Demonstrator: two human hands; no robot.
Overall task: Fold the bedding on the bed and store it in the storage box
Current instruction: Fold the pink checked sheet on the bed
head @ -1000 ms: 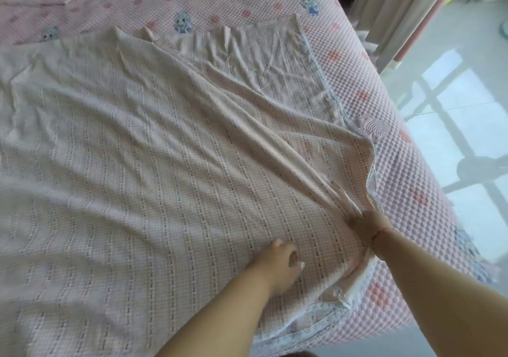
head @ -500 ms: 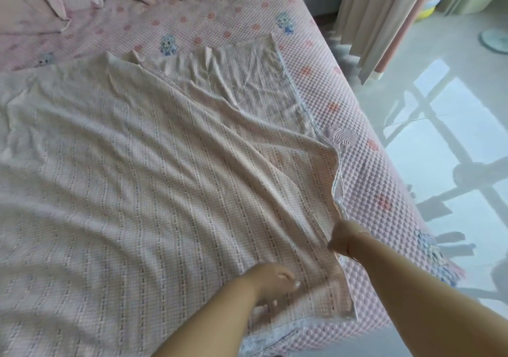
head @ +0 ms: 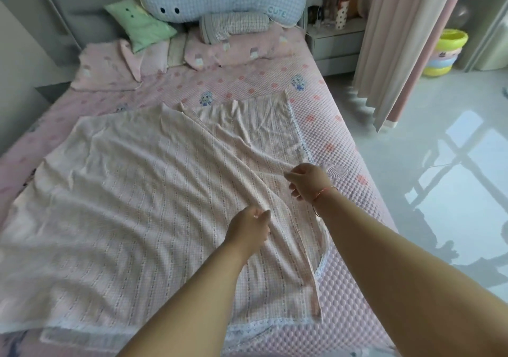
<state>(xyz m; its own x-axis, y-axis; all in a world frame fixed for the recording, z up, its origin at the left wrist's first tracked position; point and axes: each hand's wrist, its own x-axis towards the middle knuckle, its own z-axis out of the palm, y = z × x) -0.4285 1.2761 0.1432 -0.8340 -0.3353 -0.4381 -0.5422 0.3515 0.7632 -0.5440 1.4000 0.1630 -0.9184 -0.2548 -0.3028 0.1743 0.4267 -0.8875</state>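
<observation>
From the head camera, a pale checked blanket (head: 132, 191) lies spread over the pink bed (head: 343, 147), its right side doubled over. The left hand (head: 248, 226) pinches a raised crease near the middle, and the right hand (head: 309, 179) grips the same fold farther up.

bedding (head: 132, 197): pale pink checked sheet, lace-trimmed edge | state: I find it spread flat, creased, one layer folded over diagonally | location: on bed (head: 343, 147), near right side, ridge raised mid-right
</observation>
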